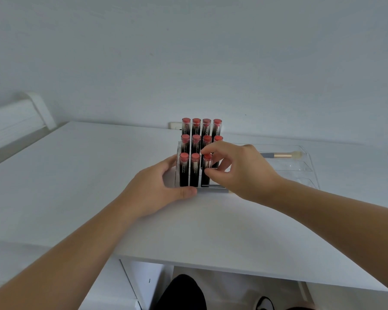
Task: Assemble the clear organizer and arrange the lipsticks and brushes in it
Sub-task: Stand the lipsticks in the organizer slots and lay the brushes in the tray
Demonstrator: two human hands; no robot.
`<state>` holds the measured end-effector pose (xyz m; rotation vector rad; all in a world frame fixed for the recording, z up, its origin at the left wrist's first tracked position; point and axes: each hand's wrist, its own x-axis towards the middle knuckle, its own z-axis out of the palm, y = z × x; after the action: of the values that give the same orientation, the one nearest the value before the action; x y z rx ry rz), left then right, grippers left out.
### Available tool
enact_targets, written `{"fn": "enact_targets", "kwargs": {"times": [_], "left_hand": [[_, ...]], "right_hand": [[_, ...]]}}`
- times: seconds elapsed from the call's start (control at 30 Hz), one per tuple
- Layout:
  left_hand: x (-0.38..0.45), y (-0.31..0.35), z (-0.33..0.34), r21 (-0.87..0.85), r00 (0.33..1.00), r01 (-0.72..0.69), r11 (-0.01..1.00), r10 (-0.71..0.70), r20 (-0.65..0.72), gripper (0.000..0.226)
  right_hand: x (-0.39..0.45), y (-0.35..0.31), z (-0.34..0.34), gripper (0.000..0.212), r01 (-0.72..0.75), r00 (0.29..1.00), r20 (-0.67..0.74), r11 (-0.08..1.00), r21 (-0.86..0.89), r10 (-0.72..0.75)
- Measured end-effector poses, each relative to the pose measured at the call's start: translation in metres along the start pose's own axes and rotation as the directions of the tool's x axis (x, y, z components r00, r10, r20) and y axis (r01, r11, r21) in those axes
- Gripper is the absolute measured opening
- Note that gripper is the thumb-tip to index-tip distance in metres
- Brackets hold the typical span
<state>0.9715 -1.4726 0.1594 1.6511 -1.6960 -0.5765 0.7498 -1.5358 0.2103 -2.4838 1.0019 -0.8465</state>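
Well, from largest down: the white table [76,175] carries everything, and on it stands the clear organizer [309,168], its stepped lipstick rack to the left and a shallow tray section to the right. I count eleven lipsticks [196,128] upright in three tiers; the front row holds three, and its rightmost slot looks unfilled, though my right hand hides most of it. One brush [280,155] lies in the tray, and another grey handle [217,191] lies on the table just in front of the rack. My left hand [157,189] grips the rack's front left corner, steadying it. My right hand [240,171] pinches the third front-row lipstick [207,168] between thumb and forefinger. I judge the job nearly done: one slot and the loose brush remain.
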Motion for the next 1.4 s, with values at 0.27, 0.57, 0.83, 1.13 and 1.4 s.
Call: {"fn": "enact_targets", "kwargs": {"times": [0.27,0.57,0.83,1.13,1.4], "left_hand": [[0.001,-0.002,0.000,-0.019,1.000,0.008,1.000,-0.008,-0.011,0.102],[0.001,0.000,0.000,-0.021,1.000,0.022,1.000,-0.022,-0.003,0.105],[-0.001,0.001,-0.002,0.003,0.999,0.034,0.999,-0.034,0.012,0.128],[-0.001,0.002,-0.002,0.013,0.999,0.032,0.999,-0.032,0.011,0.119],[-0.001,0.004,-0.003,0.024,0.999,0.040,0.999,-0.040,0.012,0.114]], "right_hand": [[-0.001,0.001,0.001,0.031,0.019,1.000,-0.022,1.000,0.015,-0.019],[-0.001,0.003,0.000,0.036,0.024,1.000,-0.001,0.999,0.025,-0.024],[-0.005,0.022,-0.049,0.016,0.043,0.999,0.009,0.995,-0.094,-0.042],[-0.008,0.049,-0.102,0.031,0.120,0.805,0.550,0.848,-0.516,0.221],[-0.011,0.048,-0.102,0.029,0.277,0.745,0.627,0.750,-0.601,0.227]]}}
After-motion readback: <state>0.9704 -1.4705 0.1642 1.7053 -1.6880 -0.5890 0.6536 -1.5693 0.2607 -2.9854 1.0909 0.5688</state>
